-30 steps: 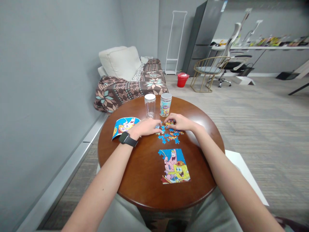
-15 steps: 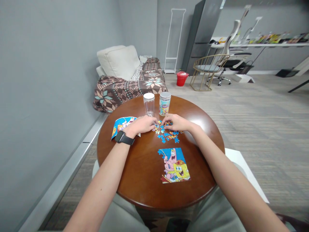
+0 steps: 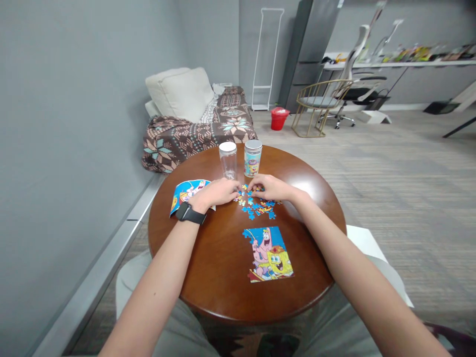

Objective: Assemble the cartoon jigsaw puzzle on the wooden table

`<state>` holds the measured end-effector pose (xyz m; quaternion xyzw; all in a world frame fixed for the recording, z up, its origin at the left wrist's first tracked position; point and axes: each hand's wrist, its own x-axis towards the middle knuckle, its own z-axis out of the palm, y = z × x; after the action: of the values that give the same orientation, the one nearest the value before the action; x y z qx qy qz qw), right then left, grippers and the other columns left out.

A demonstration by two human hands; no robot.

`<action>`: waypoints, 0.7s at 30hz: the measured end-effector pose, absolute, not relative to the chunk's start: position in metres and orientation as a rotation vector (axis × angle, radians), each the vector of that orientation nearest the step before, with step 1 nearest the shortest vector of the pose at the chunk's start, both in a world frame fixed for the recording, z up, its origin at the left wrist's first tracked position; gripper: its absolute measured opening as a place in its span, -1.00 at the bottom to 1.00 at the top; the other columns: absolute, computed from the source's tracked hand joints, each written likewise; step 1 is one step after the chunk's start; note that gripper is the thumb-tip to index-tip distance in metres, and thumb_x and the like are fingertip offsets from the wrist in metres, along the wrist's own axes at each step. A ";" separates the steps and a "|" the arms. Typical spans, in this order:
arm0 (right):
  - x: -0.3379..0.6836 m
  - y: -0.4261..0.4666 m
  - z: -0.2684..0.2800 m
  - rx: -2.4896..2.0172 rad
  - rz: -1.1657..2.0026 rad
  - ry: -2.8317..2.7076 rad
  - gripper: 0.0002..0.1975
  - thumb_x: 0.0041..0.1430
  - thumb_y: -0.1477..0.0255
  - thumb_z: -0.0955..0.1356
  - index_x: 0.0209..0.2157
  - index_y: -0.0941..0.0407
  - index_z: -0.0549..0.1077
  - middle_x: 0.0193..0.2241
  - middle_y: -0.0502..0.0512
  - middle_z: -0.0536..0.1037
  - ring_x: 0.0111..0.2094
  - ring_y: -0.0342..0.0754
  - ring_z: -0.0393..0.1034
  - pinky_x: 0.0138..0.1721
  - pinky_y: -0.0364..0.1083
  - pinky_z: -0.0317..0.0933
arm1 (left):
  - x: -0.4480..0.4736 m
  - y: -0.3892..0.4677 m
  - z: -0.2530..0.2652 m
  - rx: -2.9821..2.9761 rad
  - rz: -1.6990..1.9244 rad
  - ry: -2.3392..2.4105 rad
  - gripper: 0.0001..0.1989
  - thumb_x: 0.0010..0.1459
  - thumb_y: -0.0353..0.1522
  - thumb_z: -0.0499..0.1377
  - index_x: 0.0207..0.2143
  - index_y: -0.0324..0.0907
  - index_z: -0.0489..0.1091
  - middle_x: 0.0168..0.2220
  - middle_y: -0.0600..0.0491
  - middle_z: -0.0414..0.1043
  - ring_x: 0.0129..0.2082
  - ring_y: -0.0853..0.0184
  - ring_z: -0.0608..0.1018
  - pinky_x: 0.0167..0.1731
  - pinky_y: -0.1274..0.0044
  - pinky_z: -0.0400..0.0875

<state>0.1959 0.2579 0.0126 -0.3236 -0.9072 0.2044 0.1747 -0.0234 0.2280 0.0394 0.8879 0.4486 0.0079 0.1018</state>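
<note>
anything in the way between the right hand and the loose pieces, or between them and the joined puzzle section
Nothing visible: the right hand is at the loose pieces, and a strip of tabletop separates them from the joined puzzle section. Both jars stand farther back.

Throw-covered couch (image 3: 178, 141) beside gray wall (image 3: 74, 99), brown pattern with light-blue stars; big cream cushion (image 3: 182, 94) leaning at its left end. White metal rack (image 3: 262, 87) stands in front of back wall (image 3: 210, 39). Red bin (image 3: 277, 120) on floor, between rack and gold wire chair (image 3: 319, 102) with gray seat. Tall gray fridge (image 3: 316, 34) behind. White-backed office chair (image 3: 356, 55) just right, partly behind the gold frame. Long counter (image 3: 401, 64) at far right, crowded with small items (image 3: 418, 52), too blurred to name. Gray striped carpet (image 3: 401, 163) underneath.
</note>
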 end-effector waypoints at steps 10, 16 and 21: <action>0.198 0.258 0.012 -0.980 0.678 -2.489 -0.85 -0.02 0.43 0.44 -0.36 0.16 0.49 -0.38 0.06 0.51 -0.37 -0.13 0.36 -0.28 -0.14 0.24 | -0.017 0.225 0.039 2.646 -0.003 1.328 -0.78 0.22 -0.33 -0.01 -0.17 -0.11 0.38 -0.26 0.01 0.54 -0.30 0.27 0.56 -0.37 0.54 0.32; 0.198 0.259 0.012 -0.957 0.656 -2.504 -0.85 -0.03 0.42 0.43 -0.42 0.14 0.40 -0.43 0.00 0.44 -0.42 -0.15 0.28 -0.34 -0.16 0.17 | -0.018 0.226 0.039 2.656 -0.007 1.341 -0.80 0.21 -0.31 0.01 -0.19 -0.10 0.39 -0.26 0.02 0.54 -0.31 0.27 0.55 -0.36 0.53 0.32; 0.198 0.258 0.013 -0.948 0.673 -2.522 -0.89 0.00 0.45 0.40 -0.43 0.14 0.38 -0.49 -0.03 0.41 -0.45 -0.16 0.26 -0.37 -0.17 0.15 | -0.018 0.225 0.039 2.644 -0.013 1.347 -0.79 0.21 -0.29 0.01 -0.20 -0.10 0.39 -0.30 0.03 0.53 -0.32 0.28 0.55 -0.38 0.54 0.31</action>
<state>0.1982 0.2584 0.0126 -0.3356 -0.8932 0.2384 0.1812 -0.0180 0.2248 0.0393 0.8876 0.4523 -0.0043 0.0869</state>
